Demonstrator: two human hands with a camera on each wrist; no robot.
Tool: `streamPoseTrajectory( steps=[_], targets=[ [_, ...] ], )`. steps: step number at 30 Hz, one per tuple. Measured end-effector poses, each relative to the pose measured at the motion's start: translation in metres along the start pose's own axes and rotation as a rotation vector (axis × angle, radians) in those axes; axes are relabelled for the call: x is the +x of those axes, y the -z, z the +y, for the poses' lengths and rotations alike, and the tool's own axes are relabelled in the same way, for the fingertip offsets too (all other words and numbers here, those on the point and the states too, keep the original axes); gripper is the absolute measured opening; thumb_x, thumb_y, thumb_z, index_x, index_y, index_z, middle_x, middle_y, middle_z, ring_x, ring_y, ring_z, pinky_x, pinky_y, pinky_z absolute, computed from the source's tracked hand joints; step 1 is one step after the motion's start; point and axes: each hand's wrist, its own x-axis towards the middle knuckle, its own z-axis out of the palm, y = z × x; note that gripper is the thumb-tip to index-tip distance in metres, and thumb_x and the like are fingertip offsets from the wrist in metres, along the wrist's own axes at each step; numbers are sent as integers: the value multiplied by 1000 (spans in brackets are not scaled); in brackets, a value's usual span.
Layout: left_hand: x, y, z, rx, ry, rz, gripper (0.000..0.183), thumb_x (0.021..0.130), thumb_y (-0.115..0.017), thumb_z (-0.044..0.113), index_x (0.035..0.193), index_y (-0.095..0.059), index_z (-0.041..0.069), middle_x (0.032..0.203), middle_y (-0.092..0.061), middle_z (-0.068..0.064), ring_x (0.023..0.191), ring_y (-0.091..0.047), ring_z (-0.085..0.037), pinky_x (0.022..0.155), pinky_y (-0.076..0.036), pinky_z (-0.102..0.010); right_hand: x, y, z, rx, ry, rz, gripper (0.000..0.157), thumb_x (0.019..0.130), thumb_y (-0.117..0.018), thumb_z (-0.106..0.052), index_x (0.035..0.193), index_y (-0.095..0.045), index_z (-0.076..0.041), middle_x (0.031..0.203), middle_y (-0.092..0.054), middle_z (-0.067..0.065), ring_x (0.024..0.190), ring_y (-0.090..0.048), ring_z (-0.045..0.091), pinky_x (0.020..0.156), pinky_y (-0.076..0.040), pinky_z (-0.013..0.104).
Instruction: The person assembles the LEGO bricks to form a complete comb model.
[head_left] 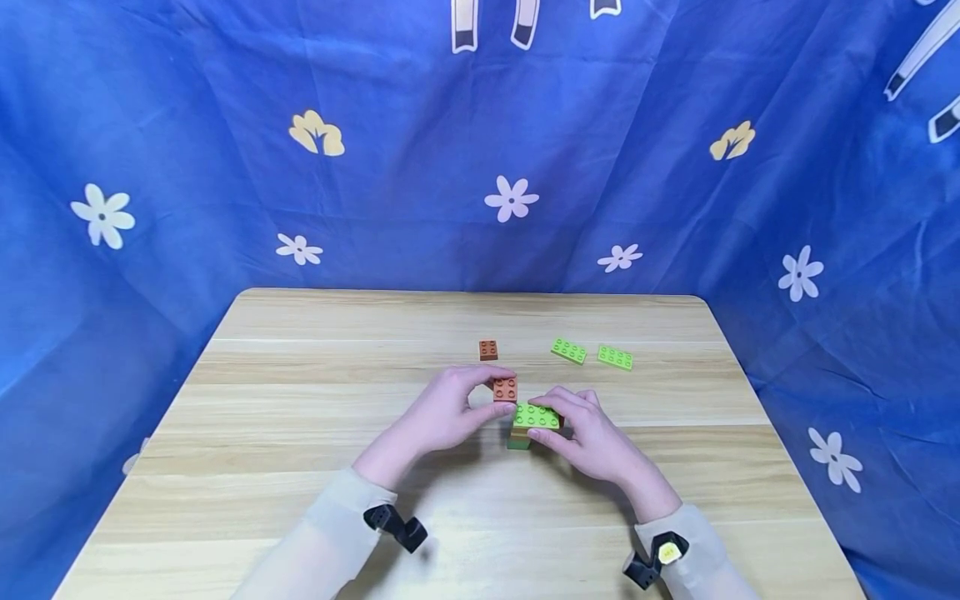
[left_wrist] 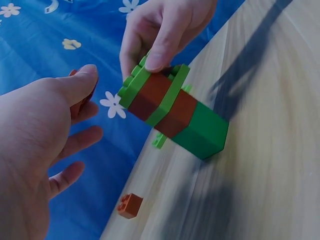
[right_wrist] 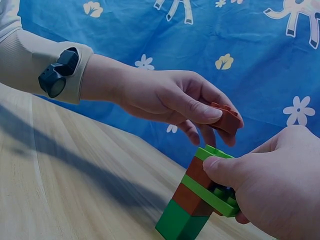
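At the left, a pale sleeve with a small black camera strapped to it leads to the left hand. Its grip pinches a brown brick, studs up, between thumb and fingers; the remaining fingers spread loosely beneath. Farther back on the wood-grain desk lies a loose brown brick. The held brick is up beside the left end of the stack, near it but apart. The stack stands upright on the desk: dark green block lowest, then brown, light green plate, brown, and a light green plate on top. Behind the stack rests a loose green plate, set at a slant. The right hand has its grip closed about the stack's upper part, thumb on the near side. Rightmost on the desk, near the slanted one, lies another green plate.
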Motion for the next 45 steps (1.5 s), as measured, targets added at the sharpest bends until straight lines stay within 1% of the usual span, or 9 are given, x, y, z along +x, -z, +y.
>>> streamPoseTrajectory(
  steps=[4,9,12,17,22,27,32,39,45],
  targets=[
    [3,-4,3,-9,-16,-19,48,97,-79,43,138,-70,21,130,-72,8,117,-67,-8,105,-51,-36,1,0,-1,-1,4,0,41,102,-73,-36,138,-67,-16,121,-64,-19,96,-59,1,93,-33,40],
    [5,-10,3,-16,-34,-33,50,95,-79,46,137,-70,20,129,-72,7,115,-67,-8,104,-52,-37,3,0,-2,3,7,1,41,102,-74,-36,138,-66,-19,124,-64,-19,102,-61,2,94,-33,41],
    [4,-14,1,-32,-29,-51,49,95,-80,44,136,-70,20,129,-72,7,116,-67,-8,105,-51,-37,4,0,-2,5,-14,-3,41,102,-73,-38,138,-66,-20,125,-64,-20,105,-58,5,94,-34,40],
    [2,-19,1,-34,7,-74,51,94,-81,44,137,-70,20,133,-71,7,125,-64,-13,109,-48,-39,4,0,-4,7,-47,-6,42,102,-71,-43,137,-66,-20,124,-64,-21,106,-53,9,93,-37,40],
    [0,-23,2,-21,34,-68,51,93,-81,46,137,-70,23,135,-70,7,127,-63,-15,111,-47,-41,3,0,-3,14,-46,-2,41,102,-72,-43,136,-67,-21,122,-65,-21,104,-53,9,92,-36,39],
    [-1,-28,2,-28,9,-39,51,94,-81,47,136,-71,19,134,-71,6,125,-64,-16,110,-48,-43,2,0,-1,18,-35,6,39,102,-72,-41,135,-67,-22,121,-65,-20,104,-56,8,93,-36,40],
    [-3,-31,2,-31,-7,-16,50,93,-82,46,134,-73,20,131,-72,7,123,-65,-14,107,-49,-43,1,-1,-1,22,-38,5,38,102,-72,-41,134,-68,-22,121,-65,-20,105,-56,8,93,-36,42],
    [-2,-30,2,-35,-23,-19,48,93,-82,44,133,-73,20,130,-72,7,123,-65,-12,108,-49,-40,0,-1,-1,32,-56,2,39,101,-73,-42,134,-68,-20,122,-65,-21,106,-54,13,94,-38,42],
    [0,-28,3,-30,-9,-36,48,92,-83,45,133,-74,20,128,-73,8,122,-66,-12,106,-50,-37,0,-1,-1,32,-56,4,38,101,-73,-42,133,-68,-21,122,-65,-22,107,-53,13,94,-39,43]
  ],
)
